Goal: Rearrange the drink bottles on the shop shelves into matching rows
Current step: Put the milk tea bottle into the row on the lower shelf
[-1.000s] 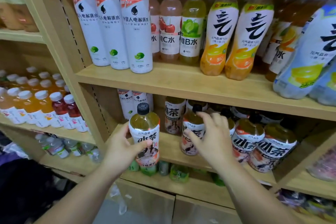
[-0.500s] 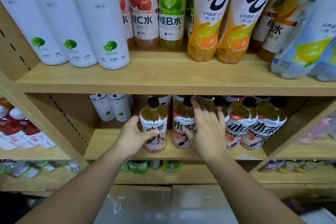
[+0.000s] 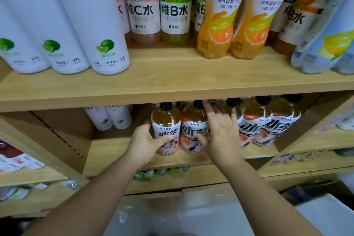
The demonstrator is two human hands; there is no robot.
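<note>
The left hand (image 3: 145, 143), curled round a tea bottle (image 3: 165, 126), has slid it in at 9 o'clock of the other teas (image 3: 256, 124); the right hand (image 3: 220, 136), fingers straight, steadies them. That row looks matched.

The top edge is cutting off the white electrolyte bottles (image 3: 82, 25) at upper left; the right hand (image 3: 220, 136) is covering one tea bottle (image 3: 233, 101).

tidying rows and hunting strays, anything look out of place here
Yes: two white lime bottles stand at the back left of the lower shelf, beside the tea bottles. They match the white lime row on the upper shelf, not the tea.
</note>
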